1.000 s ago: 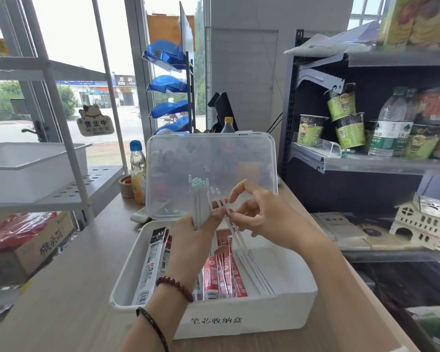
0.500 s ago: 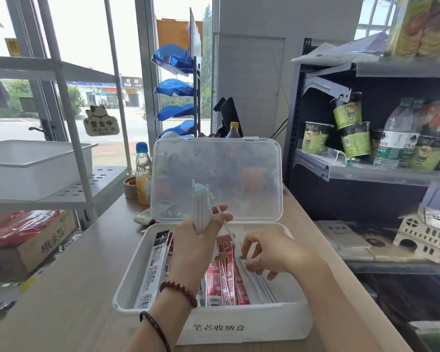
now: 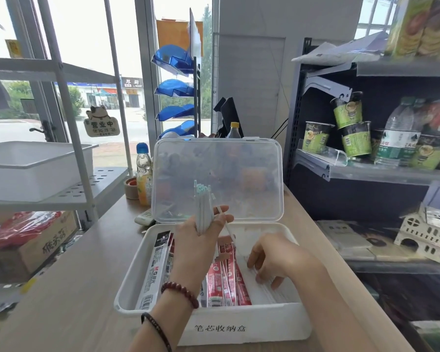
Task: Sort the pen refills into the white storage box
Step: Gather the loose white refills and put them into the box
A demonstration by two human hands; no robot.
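White storage box (image 3: 264, 323) nearest, on table (image 3: 74, 288). Right hand (image 3: 272, 260) low in its right section, fingers bent onto loose clear refills (image 3: 267, 294) lying front-to-back; pinch or mere touch, cannot tell. Left hand (image 3: 196, 240) higher, farther back, gripping refill bundle (image 3: 203, 207) upright: thin pale tubes, teal tips up. Likely drop spot lies down-right of bundle; right hand nearer. Clear lid (image 3: 252, 161) stands open behind.

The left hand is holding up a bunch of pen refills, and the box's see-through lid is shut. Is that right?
Not quite. The left hand does hold up a bunch of pen refills, but the see-through lid is open, standing up behind the white box. The head view shows it.
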